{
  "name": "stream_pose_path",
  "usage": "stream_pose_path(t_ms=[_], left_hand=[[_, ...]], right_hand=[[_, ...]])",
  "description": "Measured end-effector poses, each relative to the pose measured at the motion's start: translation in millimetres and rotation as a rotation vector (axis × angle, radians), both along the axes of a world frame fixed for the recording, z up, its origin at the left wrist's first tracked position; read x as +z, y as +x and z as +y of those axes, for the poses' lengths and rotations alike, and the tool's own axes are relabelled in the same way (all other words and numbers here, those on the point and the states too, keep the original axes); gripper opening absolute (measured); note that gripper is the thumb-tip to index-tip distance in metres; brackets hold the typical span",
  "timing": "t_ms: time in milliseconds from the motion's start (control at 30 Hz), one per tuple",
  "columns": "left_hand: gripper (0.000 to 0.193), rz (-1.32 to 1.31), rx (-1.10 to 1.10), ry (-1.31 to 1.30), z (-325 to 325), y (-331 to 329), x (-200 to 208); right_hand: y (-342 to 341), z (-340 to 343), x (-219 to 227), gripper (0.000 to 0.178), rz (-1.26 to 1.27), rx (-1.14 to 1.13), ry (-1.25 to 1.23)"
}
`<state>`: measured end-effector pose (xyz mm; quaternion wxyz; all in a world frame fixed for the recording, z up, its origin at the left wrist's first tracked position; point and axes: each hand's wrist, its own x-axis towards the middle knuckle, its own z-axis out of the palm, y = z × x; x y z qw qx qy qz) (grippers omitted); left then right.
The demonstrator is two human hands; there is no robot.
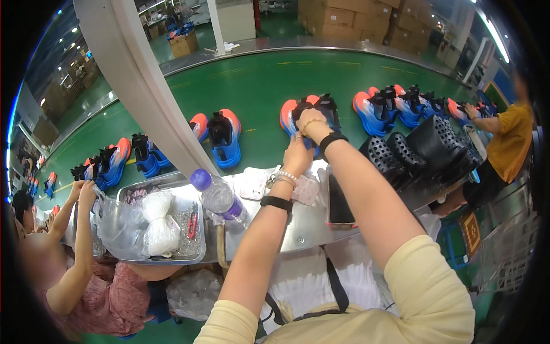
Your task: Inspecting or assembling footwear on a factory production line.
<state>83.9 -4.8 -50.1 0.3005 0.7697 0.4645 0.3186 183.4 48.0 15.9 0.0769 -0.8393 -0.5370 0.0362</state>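
Past the bench's (292,234) far edge, your left hand (298,156) and right hand (313,122) are apparently steadying sneakers (287,114), finger grip unclear.

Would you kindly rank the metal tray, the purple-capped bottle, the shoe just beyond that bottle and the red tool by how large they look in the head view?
1. Metal tray
2. Purple-capped bottle and shoe: too alike to rank; the bottle is nearer
3. Red tool

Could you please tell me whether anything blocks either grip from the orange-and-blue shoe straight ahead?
Nothing visible does: the right grip is at the shoe, with the left grip close by on its near side.
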Motion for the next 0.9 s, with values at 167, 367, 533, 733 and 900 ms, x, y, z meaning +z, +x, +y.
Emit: stream_pose_path(t_ms=[167, 367, 533, 733, 900], left_hand=[[0.048, 0.131, -0.128, 0.002, 13, -9, 7], [0.043, 0.175, -0.072, -0.069, -4, 3, 24], [0.042, 0.244, 0.008, -0.014, 2, -15, 27], [0.042, 0.199, -0.080, -0.018, 10, -12, 13], [0.041, 0.220, -0.080, -0.032, 13, -17, 17]], right_hand=[[1, 15, -12, 0.026, -0.045, -0.011, -0.082], [23, 24, -21, 0.026, -0.046, -0.016, -0.090], [-3, 2, 9, 0.025, 0.089, 0.089, -0.021], [-1, 0, -1, 0.017, -0.042, 0.076, 0.072], [-12, 14, -3, 0.016, 0.015, 0.028, 0.133]])
